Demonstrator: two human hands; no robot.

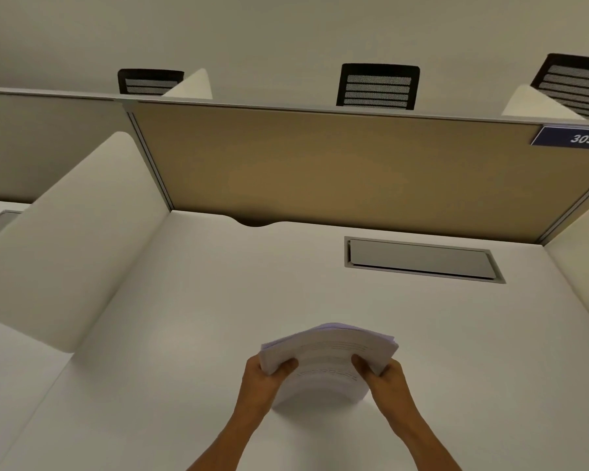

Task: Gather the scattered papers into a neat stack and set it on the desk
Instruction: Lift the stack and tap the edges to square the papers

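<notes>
here, a thick stack of white printed paper sheets (327, 355) is held upright near the front middle of the plain white desk top (191, 300), its lower edge down at the desk surface and its upper part bowed over toward the far side, so the top sheets fan a little. faint lines of print show on the sheet facing the camera, too blurred to read. the left hand (264, 379) grips the stack's left edge, thumb curled over the near face and the other fingers hidden behind the paper. the right hand (386, 379) does the same on the right edge, thumb pressed on the near face, fingers wrapped round the back. both hands are closed firmly on the stack, with bare forearms reaching in from the near edge.

on the far right of the desk lies a grey rectangular metal cable hatch (422, 260), set flush in the surface and well apart from the paper. at the far edge a small curved notch (257, 222) is cut into the desk. behind it stands a tan fabric partition panel (320, 164), with a dark blue number tag reading 305 (575, 137) at its upper right corner. a white rounded side divider (72, 232) rises on the left. beyond the partition, three black mesh chair backs (378, 86) show against the pale wall
</notes>
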